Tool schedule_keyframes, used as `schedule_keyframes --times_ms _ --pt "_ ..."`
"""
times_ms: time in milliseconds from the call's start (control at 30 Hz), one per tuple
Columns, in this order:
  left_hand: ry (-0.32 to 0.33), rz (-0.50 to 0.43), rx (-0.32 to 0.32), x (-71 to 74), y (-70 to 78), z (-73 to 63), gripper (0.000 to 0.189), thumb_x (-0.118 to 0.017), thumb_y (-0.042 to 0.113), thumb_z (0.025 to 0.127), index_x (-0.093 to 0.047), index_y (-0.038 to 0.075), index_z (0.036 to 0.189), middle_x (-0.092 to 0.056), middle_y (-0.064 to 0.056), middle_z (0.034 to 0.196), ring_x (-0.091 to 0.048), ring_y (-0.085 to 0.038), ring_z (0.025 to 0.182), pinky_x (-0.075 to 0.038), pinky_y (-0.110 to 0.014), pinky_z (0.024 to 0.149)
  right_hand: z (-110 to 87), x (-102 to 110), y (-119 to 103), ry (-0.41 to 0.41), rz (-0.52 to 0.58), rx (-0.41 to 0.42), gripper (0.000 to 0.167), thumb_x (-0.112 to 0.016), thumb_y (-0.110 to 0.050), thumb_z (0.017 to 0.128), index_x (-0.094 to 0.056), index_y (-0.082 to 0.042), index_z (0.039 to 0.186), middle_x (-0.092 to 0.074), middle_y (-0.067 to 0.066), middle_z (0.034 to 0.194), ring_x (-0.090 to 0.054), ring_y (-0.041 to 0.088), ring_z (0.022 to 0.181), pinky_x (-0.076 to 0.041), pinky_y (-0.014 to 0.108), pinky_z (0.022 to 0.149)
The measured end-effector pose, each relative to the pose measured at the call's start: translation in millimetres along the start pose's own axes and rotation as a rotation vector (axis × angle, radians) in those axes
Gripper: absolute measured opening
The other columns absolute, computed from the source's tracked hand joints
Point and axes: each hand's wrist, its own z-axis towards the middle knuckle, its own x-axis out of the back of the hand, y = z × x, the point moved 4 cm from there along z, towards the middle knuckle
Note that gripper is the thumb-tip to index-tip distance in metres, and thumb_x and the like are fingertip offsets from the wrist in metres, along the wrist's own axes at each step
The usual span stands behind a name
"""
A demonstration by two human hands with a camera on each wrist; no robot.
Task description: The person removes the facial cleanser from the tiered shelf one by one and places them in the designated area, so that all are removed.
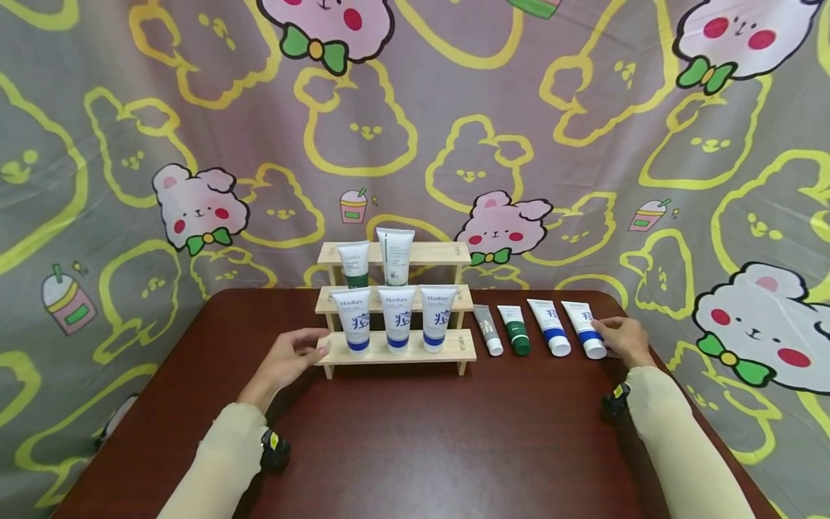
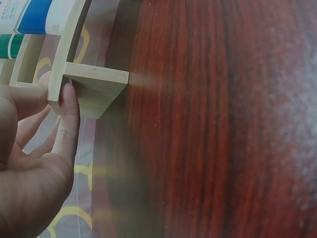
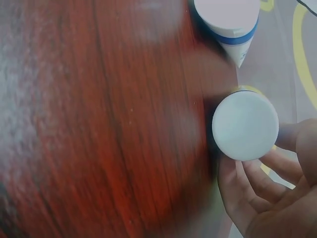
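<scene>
My left hand (image 1: 289, 358) pinches the left end of the lowest board of a wooden tiered display rack (image 1: 389, 252), thumb above and a finger below, as the left wrist view shows. Three white tubes with blue bands (image 1: 398, 321) stand cap-down on that board. On a higher board are a white-and-green tube (image 1: 355, 264) and a taller white tube (image 1: 395, 256). Far right, my right hand (image 1: 624, 339) holds the rightmost white-and-blue cream tube (image 1: 583, 328), which lies on the table. The round white cap (image 3: 245, 126) of this tube faces the right wrist camera.
Left of the held tube lie another white-and-blue tube (image 1: 549, 326), a white-and-green tube (image 1: 514, 328) and a slim grey tube (image 1: 488, 329). All rest on a dark red wooden table (image 1: 441, 440). A patterned curtain (image 1: 389, 144) hangs behind and at both sides.
</scene>
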Motion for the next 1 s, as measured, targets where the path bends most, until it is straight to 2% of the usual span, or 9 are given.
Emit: schedule_keyframes --times_ms 167,267,433,533,633,767,933,1000 --pt "0.003 0.009 0.001 1.4 -0.7 1.5 0.043 -0.073 0.017 0.097 -0.065 0.01 0.139 -0.062 -0.017 0.145 -0.068 -0.029 0.112 -0.057 -0.039 0.094 0.0 0 -5 0.025 -0.03 0.028 0.057 -0.06 -0.036 0.103 -0.059 0.013 0.132 -0.06 0.037 0.124 -0.067 0.031 0.091 -0.06 0.028 0.061" --pt "0.005 0.008 0.014 1.7 -0.8 1.7 0.043 -0.072 0.018 0.097 -0.065 0.012 0.139 -0.062 -0.016 0.145 -0.068 -0.029 0.113 -0.057 -0.042 0.096 -0.7 2 -9 0.087 -0.06 0.036 0.052 -0.059 -0.035 0.103 -0.063 0.011 0.129 -0.063 0.036 0.123 -0.066 0.036 0.095 -0.056 0.027 0.064" --pt "0.005 0.009 0.011 1.3 -1.2 1.2 0.042 -0.072 0.018 0.098 -0.065 0.011 0.139 -0.061 -0.016 0.145 -0.068 -0.028 0.113 -0.056 -0.041 0.096 -3.7 7 -23 0.213 -0.055 0.046 0.047 -0.056 -0.034 0.102 -0.068 0.006 0.124 -0.067 0.03 0.126 -0.058 0.046 0.115 -0.047 0.049 0.086" --pt "0.003 0.009 0.014 0.5 -1.9 1.0 0.042 -0.072 0.018 0.098 -0.065 0.011 0.138 -0.062 -0.016 0.145 -0.068 -0.028 0.112 -0.056 -0.039 0.095 -6.5 7 -37 0.244 -0.028 0.078 0.046 -0.057 -0.034 0.101 -0.069 0.004 0.124 -0.068 0.029 0.127 -0.057 0.046 0.12 -0.044 0.054 0.096" --pt "0.0 0.008 0.011 0.2 -1.9 0.9 0.042 -0.072 0.017 0.098 -0.065 0.01 0.138 -0.062 -0.017 0.145 -0.068 -0.029 0.112 -0.056 -0.038 0.094 -8.9 7 -54 0.255 -0.015 0.133 0.045 -0.057 -0.034 0.102 -0.07 0.003 0.124 -0.069 0.028 0.125 -0.06 0.043 0.119 -0.045 0.05 0.094" --pt "0.001 0.007 0.017 1.3 -1.2 0.6 0.042 -0.072 0.017 0.098 -0.065 0.011 0.139 -0.061 -0.016 0.146 -0.067 -0.03 0.114 -0.056 -0.04 0.096 -14.8 6 -80 0.22 0.01 0.193 0.044 -0.057 -0.035 0.103 -0.069 0.001 0.126 -0.069 0.027 0.126 -0.062 0.038 0.116 -0.045 0.038 0.087" --pt "-0.001 0.015 0.024 2.2 -0.1 0.2 0.043 -0.071 0.018 0.098 -0.064 0.012 0.14 -0.06 -0.016 0.147 -0.067 -0.029 0.115 -0.056 -0.044 0.098 -26.5 1 -111 0.149 0.05 0.294 0.042 -0.06 -0.031 0.103 -0.069 0.002 0.126 -0.07 0.027 0.122 -0.065 0.01 0.088 -0.049 0.016 0.071" --pt "0.001 0.014 0.024 2.1 -0.2 0.2 0.043 -0.071 0.018 0.098 -0.064 0.012 0.14 -0.061 -0.016 0.147 -0.067 -0.029 0.114 -0.056 -0.044 0.098 -31.6 -3 -122 0.101 0.074 0.341 0.041 -0.061 -0.029 0.103 -0.068 0.003 0.127 -0.069 0.029 0.121 -0.062 0.001 0.081 -0.052 0.011 0.067"
